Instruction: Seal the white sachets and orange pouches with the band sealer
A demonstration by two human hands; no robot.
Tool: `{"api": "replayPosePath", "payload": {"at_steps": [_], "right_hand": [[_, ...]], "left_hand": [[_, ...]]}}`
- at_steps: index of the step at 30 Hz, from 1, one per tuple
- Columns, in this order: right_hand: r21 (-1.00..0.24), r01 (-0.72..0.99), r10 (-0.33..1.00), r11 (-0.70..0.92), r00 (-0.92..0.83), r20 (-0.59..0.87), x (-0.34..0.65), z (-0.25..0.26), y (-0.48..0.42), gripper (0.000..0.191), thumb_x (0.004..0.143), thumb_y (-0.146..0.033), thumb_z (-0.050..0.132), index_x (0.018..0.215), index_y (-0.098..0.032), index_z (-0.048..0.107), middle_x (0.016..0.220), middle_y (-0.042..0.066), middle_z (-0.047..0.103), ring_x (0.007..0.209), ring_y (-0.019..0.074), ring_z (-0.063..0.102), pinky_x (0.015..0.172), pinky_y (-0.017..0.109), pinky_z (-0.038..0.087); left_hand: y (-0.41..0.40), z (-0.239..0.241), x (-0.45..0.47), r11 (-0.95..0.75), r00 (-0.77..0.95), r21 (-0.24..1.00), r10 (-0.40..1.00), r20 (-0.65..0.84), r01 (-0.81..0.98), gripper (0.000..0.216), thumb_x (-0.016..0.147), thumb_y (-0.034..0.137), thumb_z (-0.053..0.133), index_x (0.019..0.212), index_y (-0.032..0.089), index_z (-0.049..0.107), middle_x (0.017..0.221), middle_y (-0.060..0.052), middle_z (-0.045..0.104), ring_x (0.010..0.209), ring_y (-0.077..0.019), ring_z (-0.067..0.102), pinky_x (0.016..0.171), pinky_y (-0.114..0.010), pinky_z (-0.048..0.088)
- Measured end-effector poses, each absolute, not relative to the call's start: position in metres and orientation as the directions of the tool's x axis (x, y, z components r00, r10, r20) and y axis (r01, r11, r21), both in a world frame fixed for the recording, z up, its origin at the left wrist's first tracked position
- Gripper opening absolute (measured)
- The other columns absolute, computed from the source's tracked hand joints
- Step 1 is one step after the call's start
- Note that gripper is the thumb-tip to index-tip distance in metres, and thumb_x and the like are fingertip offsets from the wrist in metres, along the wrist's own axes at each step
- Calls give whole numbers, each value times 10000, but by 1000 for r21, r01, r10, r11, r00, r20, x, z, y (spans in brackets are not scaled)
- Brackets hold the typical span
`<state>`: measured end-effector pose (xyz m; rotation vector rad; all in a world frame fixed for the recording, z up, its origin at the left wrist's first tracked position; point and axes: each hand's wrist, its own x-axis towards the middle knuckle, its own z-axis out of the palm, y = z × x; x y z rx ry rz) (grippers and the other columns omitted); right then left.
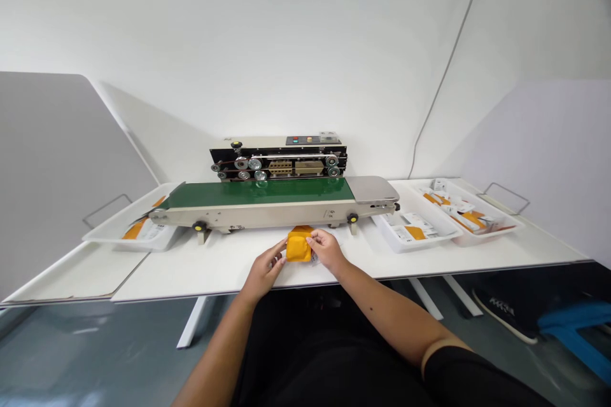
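Note:
Between my two hands is a small orange-yellow pouch (pixel 299 247), held just over the front of the white table (pixel 191 273). My left hand (pixel 263 268) grips the pouch along its left side, thumb and fingers about its lower edge. From the right, my right hand (pixel 327 249) pinches its upper right edge. A bit of clear plastic shows beneath the pouch near my right fingers. Directly behind stands a band sealing machine (pixel 281 159) with a green conveyor belt (pixel 258 193) and a metal end plate (pixel 375 188).
At the left, a white bin (pixel 169 238) holds orange and white packets below the belt's end. Two more bins stand at the right, a nearer bin (pixel 420 247) and a fuller bin (pixel 506 235). A blue stool (pixel 575 331) and a dark shoe (pixel 506 315) are on the floor at right.

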<state>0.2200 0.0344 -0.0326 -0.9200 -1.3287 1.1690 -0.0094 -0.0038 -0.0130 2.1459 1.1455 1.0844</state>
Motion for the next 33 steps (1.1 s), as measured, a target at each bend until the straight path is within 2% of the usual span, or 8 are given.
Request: {"api": "replayPosePath", "payload": {"at_steps": [6, 17, 23, 28, 33], "right_hand": [[-974, -59, 967, 217, -120, 223, 220, -31, 32, 346, 819, -564, 684, 827, -226, 610, 683, -6, 661, 572, 159, 609, 569, 289, 531], [-967, -85, 968, 240, -55, 245, 223, -36, 34, 337, 832, -544, 681, 849, -213, 620, 728, 3, 673, 645, 169, 643, 595, 280, 531], [-974, -73, 974, 215, -52, 219, 225, -31, 29, 372, 814, -580, 683, 841, -217, 609, 724, 14, 680, 606, 169, 627, 554, 283, 526], [-976, -51, 975, 209, -66, 213, 226, -31, 27, 365, 827, -586, 670, 850, -225, 621, 749, 22, 692, 627, 179, 635, 562, 291, 530], [-974, -82, 973, 209, -78, 216, 226, -31, 26, 380, 804, -582, 706, 843, -213, 624, 741, 14, 682, 633, 170, 630, 573, 280, 524]], "left_hand": [[-5, -12, -9, -525, 316, 728, 850, 422, 441, 514, 984, 350, 526, 1483, 225, 548, 1200, -98, 722, 795, -179, 614, 745, -294, 534], [-6, -14, -9, -565, 389, 682, 822, 416, 465, 539, 1010, 394, 521, 1525, 239, 494, 1100, -82, 713, 805, -184, 597, 784, -309, 504], [-5, -21, -8, -560, 390, 701, 823, 413, 441, 552, 1003, 408, 534, 1515, 203, 506, 1151, -117, 714, 802, -192, 601, 775, -313, 513], [-7, -18, -6, -537, 377, 730, 837, 398, 423, 549, 990, 391, 540, 1510, 218, 509, 1274, -117, 693, 821, -192, 604, 775, -311, 515], [-7, -17, -5, -535, 364, 744, 838, 407, 401, 560, 983, 383, 543, 1511, 200, 502, 1277, -119, 694, 809, -184, 594, 764, -307, 510]]}}
